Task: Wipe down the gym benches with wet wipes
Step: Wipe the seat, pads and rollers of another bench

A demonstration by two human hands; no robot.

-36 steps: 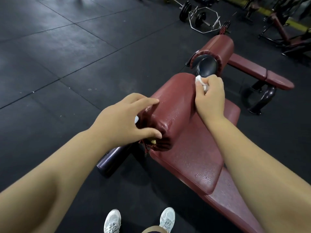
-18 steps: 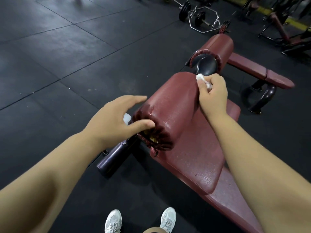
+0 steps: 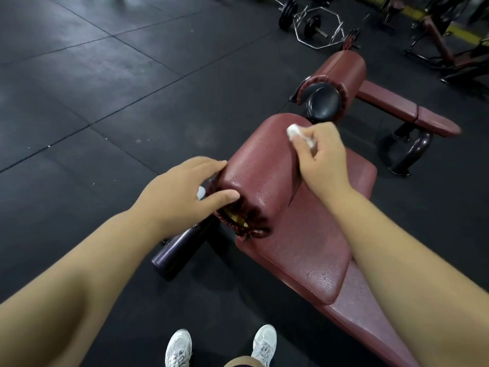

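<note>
No container is in view. The near roller pad (image 3: 264,176) on the maroon bench (image 3: 304,250) is torn open at its 7 o'clock end, with yellowish filling showing inside the frayed cover. The pad surface glistens wet.

The left hand (image 3: 182,197) grips that torn end, fingers over the far side and thumb on the near edge. A small white object (image 3: 201,192) shows between thumb and fingers; it is too hidden to identify.

The right hand (image 3: 322,157) pinches a crumpled white wet wipe (image 3: 295,132) with curled fingers. The wipe protrudes at the hand's 10 o'clock, past the fingertips, touching the pad's upper far end.

A second roller pad (image 3: 341,72) lies at 1 o'clock. A hex bar with plates (image 3: 315,27) sits at 12 o'clock. White shoes (image 3: 180,348) are cut off at the 6 o'clock edge.
</note>
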